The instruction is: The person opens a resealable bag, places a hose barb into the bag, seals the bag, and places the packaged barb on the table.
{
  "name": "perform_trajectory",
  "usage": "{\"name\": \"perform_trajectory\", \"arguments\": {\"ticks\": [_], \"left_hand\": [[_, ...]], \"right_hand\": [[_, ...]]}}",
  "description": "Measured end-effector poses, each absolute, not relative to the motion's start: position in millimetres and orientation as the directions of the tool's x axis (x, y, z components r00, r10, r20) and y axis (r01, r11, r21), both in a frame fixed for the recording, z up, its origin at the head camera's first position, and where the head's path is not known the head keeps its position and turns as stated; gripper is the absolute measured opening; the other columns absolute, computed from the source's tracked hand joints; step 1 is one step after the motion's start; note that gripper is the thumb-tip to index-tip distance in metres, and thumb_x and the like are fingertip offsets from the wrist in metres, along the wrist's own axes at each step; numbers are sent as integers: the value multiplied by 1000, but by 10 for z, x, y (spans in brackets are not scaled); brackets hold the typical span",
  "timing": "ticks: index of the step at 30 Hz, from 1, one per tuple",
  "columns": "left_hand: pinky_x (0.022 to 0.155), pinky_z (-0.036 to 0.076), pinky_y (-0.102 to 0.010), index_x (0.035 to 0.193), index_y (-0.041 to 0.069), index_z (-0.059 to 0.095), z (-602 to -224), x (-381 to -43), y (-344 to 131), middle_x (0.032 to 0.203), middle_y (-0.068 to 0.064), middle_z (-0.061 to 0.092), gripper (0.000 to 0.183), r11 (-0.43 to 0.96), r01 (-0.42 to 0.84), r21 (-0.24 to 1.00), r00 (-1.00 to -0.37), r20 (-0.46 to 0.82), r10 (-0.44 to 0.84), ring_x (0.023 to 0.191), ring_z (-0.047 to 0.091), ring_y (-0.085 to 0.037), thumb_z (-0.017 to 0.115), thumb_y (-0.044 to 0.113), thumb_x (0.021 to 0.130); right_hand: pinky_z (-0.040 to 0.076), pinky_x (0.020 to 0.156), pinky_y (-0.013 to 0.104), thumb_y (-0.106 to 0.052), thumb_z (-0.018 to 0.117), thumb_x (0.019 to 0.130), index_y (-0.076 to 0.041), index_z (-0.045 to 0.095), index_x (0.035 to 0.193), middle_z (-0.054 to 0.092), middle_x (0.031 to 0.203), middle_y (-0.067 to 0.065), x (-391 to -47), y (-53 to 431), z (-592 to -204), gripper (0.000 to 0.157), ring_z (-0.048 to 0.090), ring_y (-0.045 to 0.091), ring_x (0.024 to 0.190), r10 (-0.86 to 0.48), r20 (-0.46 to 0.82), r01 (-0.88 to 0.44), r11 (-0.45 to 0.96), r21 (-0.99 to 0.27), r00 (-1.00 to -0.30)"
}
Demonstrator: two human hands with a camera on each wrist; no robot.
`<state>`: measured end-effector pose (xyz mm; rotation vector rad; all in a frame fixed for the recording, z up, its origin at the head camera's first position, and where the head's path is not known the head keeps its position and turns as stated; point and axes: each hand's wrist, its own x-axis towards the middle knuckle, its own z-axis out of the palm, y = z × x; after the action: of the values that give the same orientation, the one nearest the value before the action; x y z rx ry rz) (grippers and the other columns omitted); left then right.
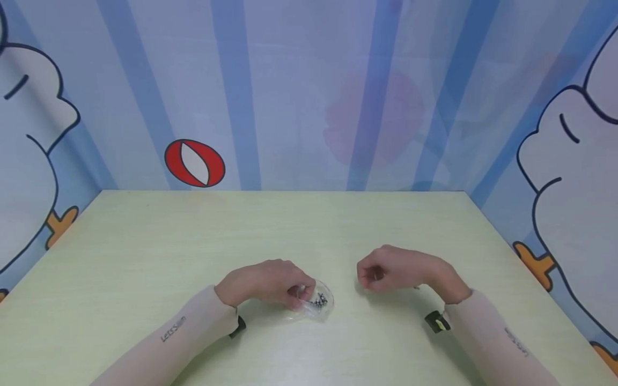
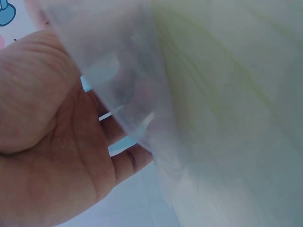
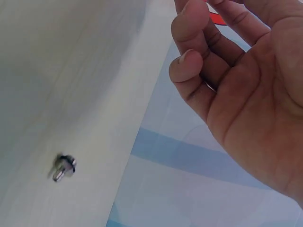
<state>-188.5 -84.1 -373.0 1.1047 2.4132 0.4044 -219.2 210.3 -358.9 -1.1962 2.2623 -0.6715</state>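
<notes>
In the head view my left hand (image 1: 272, 281) pinches a clear plastic bag (image 1: 324, 316) low over the table. Several small dark metal pieces (image 1: 319, 301) show through the bag. The left wrist view has the bag's film (image 2: 137, 85) up close, overlapping the fingers of that hand. My right hand (image 1: 398, 269) is apart from the bag, to its right, with its fingers curled; I cannot tell whether its fingertips hold anything. Below that hand, a small silver metal piece with a dark ring (image 3: 65, 166) lies on the table, mostly hidden by the wrist in the head view.
The pale wooden table (image 1: 203, 230) reaches back to a blue striped backdrop (image 1: 294, 96) with a printed red and white ball (image 1: 195, 163). Printed cartoon panels flank both sides. A dark wrist device (image 1: 437, 321) sits at the right sleeve.
</notes>
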Motion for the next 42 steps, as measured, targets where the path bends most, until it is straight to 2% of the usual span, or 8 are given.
{"name": "perform_trajectory", "arguments": {"ticks": [8, 21, 28, 42], "left_hand": [[66, 35, -24, 80, 23, 53, -3731, -1893, -847, 71, 11, 48, 26, 641, 636, 431, -582, -279, 764, 68, 46, -6, 76, 13, 89], [64, 36, -23, 81, 24, 55, -3761, -1907, -834, 70, 11, 49, 25, 641, 641, 423, -584, -273, 764, 65, 45, -6, 76, 14, 89], [65, 36, -24, 82, 24, 55, -3742, -1897, -842, 69, 10, 48, 23, 669, 622, 408, -602, -298, 741, 66, 45, -7, 76, 16, 89], [63, 36, -23, 82, 23, 56, -3703, -1879, -822, 71, 10, 50, 23, 685, 599, 415, -609, -319, 726, 65, 45, -7, 76, 15, 90]], "right_hand": [[40, 61, 22, 1, 58, 91, -14, 66, 87, 56, 75, -11, -2203, 1978, -3563, 17, 47, 4, 65, -856, -177, -622, 481, -617, -486], [44, 64, 23, 3, 59, 90, -13, 65, 88, 57, 77, -10, -2185, 1746, -3561, 17, 49, 5, 67, -896, -129, -659, 403, -635, -425], [45, 65, 23, 2, 59, 91, -16, 65, 88, 57, 79, -12, -2184, 1629, -3650, 19, 49, 3, 65, -900, -128, -671, 400, -624, -417], [46, 65, 22, -3, 61, 94, -13, 67, 94, 62, 83, -13, -2100, 1513, -3655, 12, 53, 3, 71, -927, -100, -662, 330, -674, -361]]}}
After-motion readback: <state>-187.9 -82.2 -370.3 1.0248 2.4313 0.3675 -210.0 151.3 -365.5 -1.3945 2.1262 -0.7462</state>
